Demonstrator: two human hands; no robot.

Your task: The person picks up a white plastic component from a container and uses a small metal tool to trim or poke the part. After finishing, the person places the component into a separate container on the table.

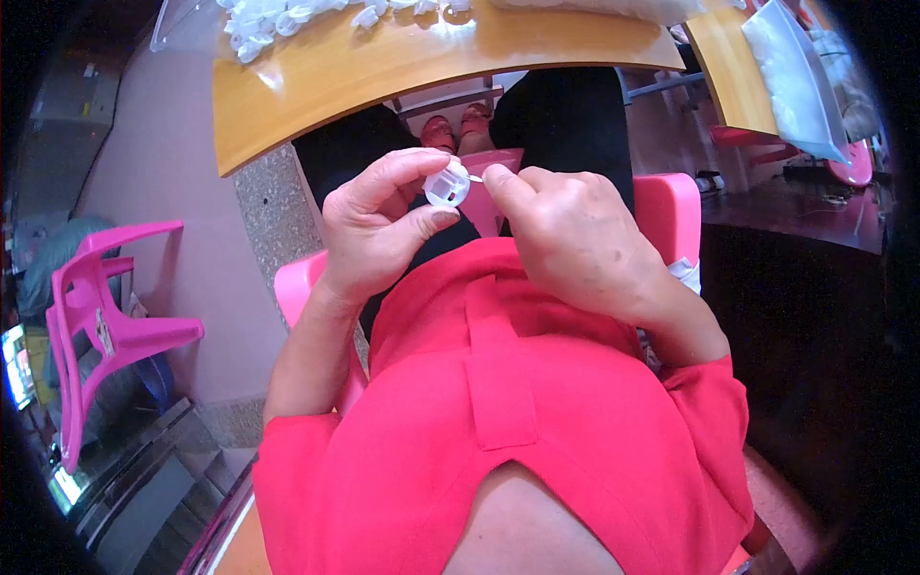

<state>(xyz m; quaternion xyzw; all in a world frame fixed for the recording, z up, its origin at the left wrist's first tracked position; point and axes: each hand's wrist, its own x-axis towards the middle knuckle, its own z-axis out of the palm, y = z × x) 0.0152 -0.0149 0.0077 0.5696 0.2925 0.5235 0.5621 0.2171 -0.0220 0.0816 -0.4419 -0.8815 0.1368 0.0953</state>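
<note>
One table [316, 96]: wooden; beyond the lap
White pieces [251, 34]: plastic; heaped on its far side
Right hand [585, 230]: curled; thumb and forefinger apparently pinching a small strip [475, 178]
Left hand [374, 216]: grasping a round piece [444, 187] between thumb and fingers
Round piece: white; above the lap, short of the table; a slack pinch could drop it
Small strip: beside the round piece; whether joined, cannot tell; uneven force might bend it

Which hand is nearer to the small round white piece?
Left: the left hand grips the white piece itself; the right hand is close beside it, on its right.
</note>
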